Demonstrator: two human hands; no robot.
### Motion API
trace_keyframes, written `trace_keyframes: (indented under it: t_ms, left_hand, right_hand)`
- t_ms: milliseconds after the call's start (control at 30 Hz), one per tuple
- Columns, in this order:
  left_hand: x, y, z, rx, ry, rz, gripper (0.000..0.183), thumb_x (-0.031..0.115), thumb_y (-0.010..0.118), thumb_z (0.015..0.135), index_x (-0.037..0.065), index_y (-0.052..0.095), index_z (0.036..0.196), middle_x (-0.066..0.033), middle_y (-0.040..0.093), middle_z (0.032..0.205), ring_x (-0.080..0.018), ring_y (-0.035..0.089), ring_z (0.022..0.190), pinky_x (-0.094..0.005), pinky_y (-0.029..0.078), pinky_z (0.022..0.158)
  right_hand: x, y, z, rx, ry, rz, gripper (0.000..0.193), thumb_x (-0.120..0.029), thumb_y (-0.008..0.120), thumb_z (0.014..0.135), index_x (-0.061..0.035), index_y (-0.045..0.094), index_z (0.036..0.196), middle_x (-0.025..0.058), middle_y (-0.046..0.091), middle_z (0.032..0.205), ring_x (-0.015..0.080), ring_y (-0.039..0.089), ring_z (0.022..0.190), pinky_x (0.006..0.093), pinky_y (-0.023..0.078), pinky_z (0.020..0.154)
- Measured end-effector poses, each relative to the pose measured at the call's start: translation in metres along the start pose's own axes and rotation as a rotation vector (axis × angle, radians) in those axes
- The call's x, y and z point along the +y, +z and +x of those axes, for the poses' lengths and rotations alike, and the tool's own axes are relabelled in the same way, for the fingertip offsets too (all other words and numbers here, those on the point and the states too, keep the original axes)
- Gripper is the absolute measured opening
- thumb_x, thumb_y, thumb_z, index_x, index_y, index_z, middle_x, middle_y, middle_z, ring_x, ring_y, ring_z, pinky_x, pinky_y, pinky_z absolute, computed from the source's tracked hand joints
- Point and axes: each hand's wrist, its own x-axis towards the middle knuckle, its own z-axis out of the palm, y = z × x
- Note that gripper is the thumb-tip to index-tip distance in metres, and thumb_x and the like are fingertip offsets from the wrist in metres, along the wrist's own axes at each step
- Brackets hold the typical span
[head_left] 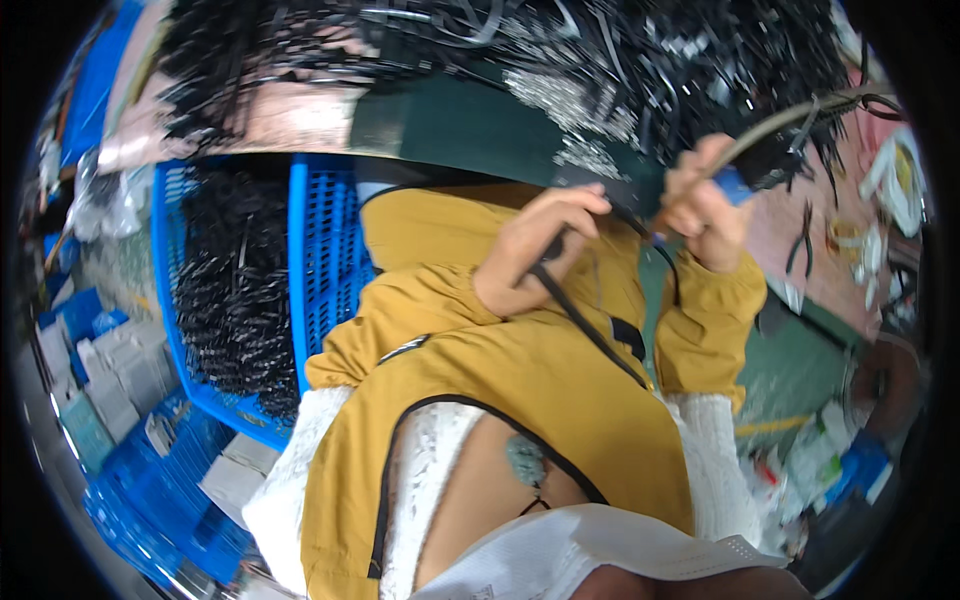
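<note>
My left hand [540, 250] is closed round a thin black strip [585, 325], whose tail hangs down across my yellow apron. Just right of it, my right hand [706, 208] is raised at the table edge with its fingers curled round a blue-and-black tool [738, 185]; motion blur hides its exact kind. A beige-brown hose or cord [770, 125] runs from that hand to the upper right. Between the hands, a dark end of the strip shows near the right fingers. Beyond them lies a heap of small shiny metal pieces [580, 105].
Tangled black strips [480, 40] cover the table's far part. At left stands a blue basket [298, 290] with bundled black strips [235, 290]. Pliers [801, 240] and plastic bags [893, 180] lie at right. White boxes [125, 360] and blue crates [160, 480] sit lower left.
</note>
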Motion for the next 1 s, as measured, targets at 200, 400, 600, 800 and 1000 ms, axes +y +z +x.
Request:
trace_keyframes:
  t_ms: [200,400,600,800,1000]
  left_hand:
    - [0.061,-0.118,0.001,0.750,0.101,0.478,0.015,0.002,0.056,0.098,0.002,0.050,0.112,-0.0122,0.064,0.097,-0.0226,0.066,0.089,-0.0380,0.056,0.086]
    - [0.076,-0.221,0.002,1.098,-0.398,0.759,0.029,0.007,0.057,0.092,0.003,0.053,0.120,-0.0101,0.065,0.090,-0.0151,0.065,0.078,-0.0320,0.054,0.073]
    - [0.005,-0.223,0.086,1.143,0.225,1.272,0.072,0.003,0.056,0.080,-0.009,0.035,0.148,-0.0307,0.040,0.149,-0.0434,0.037,0.142,-0.0542,0.024,0.121]
    - [0.019,-0.231,0.067,0.314,0.497,1.295,0.009,0.015,0.067,0.087,0.006,0.070,0.090,-0.0069,0.067,0.086,-0.0272,0.065,0.085,-0.0438,0.048,0.092]
    - [0.052,-0.232,0.059,0.701,0.595,0.865,0.034,0.022,0.050,0.099,0.006,0.063,0.072,-0.0085,0.065,0.072,-0.0263,0.061,0.064,-0.0375,0.050,0.072]
  right_hand:
    - [-0.030,-0.076,0.018,0.195,-0.246,0.327,0.011,-0.012,0.057,0.104,-0.0083,0.057,0.114,-0.0035,0.043,0.077,0.0054,0.039,0.058,0.0201,0.033,0.048]
    - [-0.015,-0.102,0.021,0.308,-0.375,0.120,0.006,-0.010,0.057,0.104,-0.0103,0.058,0.110,-0.0018,0.048,0.078,0.0066,0.042,0.058,0.0204,0.035,0.050]
    - [-0.008,-0.099,0.014,0.526,-0.434,-0.348,0.036,-0.015,0.056,0.105,-0.0009,0.045,0.136,0.0093,0.058,0.105,0.0160,0.058,0.082,0.0300,0.051,0.068]
    - [0.024,-0.082,-0.047,0.744,-0.834,-0.740,0.030,-0.005,0.057,0.103,0.0047,0.050,0.130,0.0133,0.057,0.114,0.0202,0.056,0.090,0.0331,0.050,0.078]
    - [0.057,-0.021,-0.044,0.420,-0.852,-0.858,0.014,0.006,0.057,0.096,0.0062,0.057,0.110,0.0146,0.055,0.100,0.0193,0.053,0.075,0.0289,0.046,0.064]
